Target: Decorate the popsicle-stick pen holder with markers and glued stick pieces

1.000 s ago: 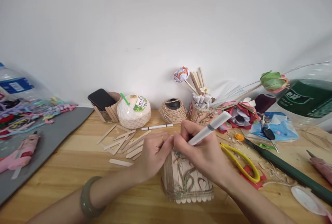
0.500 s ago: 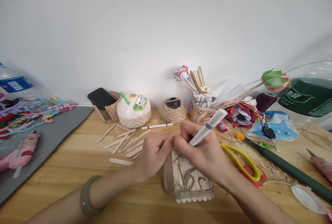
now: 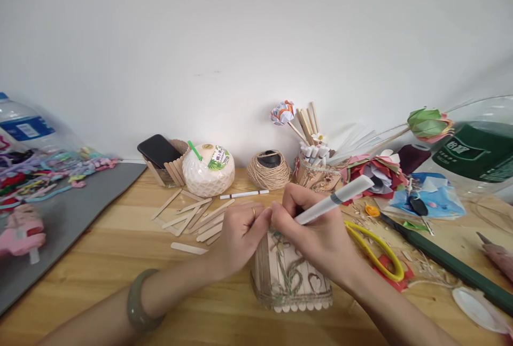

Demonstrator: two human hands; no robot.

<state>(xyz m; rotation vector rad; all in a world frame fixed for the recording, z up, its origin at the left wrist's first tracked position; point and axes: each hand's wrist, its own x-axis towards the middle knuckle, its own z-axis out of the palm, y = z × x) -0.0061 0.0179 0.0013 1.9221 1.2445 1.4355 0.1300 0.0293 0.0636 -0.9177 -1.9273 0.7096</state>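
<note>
My right hand (image 3: pixel 310 228) is wrapped round a white marker pen (image 3: pixel 336 199) with a grey band, its rear end pointing up and to the right. The pen's tip is hidden by my fingers. Close against it, my left hand (image 3: pixel 242 234) is closed, thumb and fingers pinched together at the upper edge of a craft-stick holder (image 3: pixel 292 279). What the left fingers pinch is too small or covered to make out. Twine shaped like a plant and a small heart decorate the holder's front, and twine runs round its base.
Loose craft sticks (image 3: pixel 188 249) lie left of my hands. Behind stand a phone (image 3: pixel 159 149) in a stick holder, a wrapped coconut (image 3: pixel 208 175), a twine ball (image 3: pixel 269 171) and a pot of markers (image 3: pixel 315 172). Yellow-handled scissors (image 3: pixel 377 250) and a green cutter (image 3: pixel 441 255) lie right.
The marker in my right hand has tilted lower, its rear end swinging right and down. Both hands stay together above the stick holder. The whole view has shifted slightly.
</note>
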